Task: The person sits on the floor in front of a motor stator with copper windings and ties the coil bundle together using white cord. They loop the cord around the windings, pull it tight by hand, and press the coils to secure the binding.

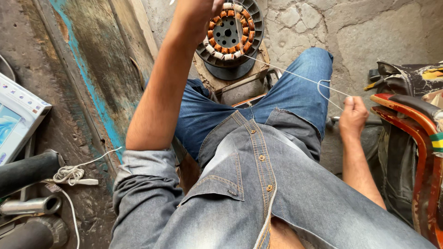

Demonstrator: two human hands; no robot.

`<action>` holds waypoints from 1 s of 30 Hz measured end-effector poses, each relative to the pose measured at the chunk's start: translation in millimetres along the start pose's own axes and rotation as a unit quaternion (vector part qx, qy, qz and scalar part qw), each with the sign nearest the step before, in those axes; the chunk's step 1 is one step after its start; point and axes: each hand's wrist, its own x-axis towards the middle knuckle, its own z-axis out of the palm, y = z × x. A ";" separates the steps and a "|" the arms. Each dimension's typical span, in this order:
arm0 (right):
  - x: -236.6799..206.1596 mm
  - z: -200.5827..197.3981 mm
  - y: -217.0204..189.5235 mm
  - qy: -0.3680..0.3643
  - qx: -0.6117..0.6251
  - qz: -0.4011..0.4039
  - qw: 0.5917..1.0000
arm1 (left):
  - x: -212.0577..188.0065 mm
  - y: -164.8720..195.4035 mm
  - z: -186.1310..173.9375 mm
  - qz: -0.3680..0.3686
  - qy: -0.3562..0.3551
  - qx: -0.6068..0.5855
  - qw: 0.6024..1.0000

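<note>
Seen from above, the left hand (198, 11) rested on a round stator (229, 32) with copper windings, set on a wooden block (230, 76) between the knees; its fingers were cut off by the top edge, grip unclear. The right hand (353, 115), fist closed, pulled a white cord (295, 74) taut from the stator. A red chair (415, 138) crowded the right; bare cracked floor (360, 32) lay ahead.

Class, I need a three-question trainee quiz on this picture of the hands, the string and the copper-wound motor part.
1. True or false: the right hand grips the white string.
2. Which hand is at the motor part?
3. The motor part rests on: A a wooden block, B a chair, C the floor.

Key: 1 true. 2 The left hand. 3 A.
</note>
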 end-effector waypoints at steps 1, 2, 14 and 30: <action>0.2 -2.9 10.3 0.013 -0.032 0.011 0.999 | -5.5 -2.2 4.1 0.003 -0.006 -0.015 1.000; -0.9 -6.6 20.1 0.026 -0.065 0.023 0.997 | -12.6 -2.3 8.7 0.003 -0.007 -0.026 1.000; 32.4 30.2 -31.8 -0.102 -0.262 -0.092 0.955 | -87.6 30.2 62.2 0.058 0.035 -0.032 0.997; -25.5 130.0 -156.6 -0.285 0.300 -0.091 0.906 | -129.7 -54.9 63.7 0.165 0.255 0.344 0.889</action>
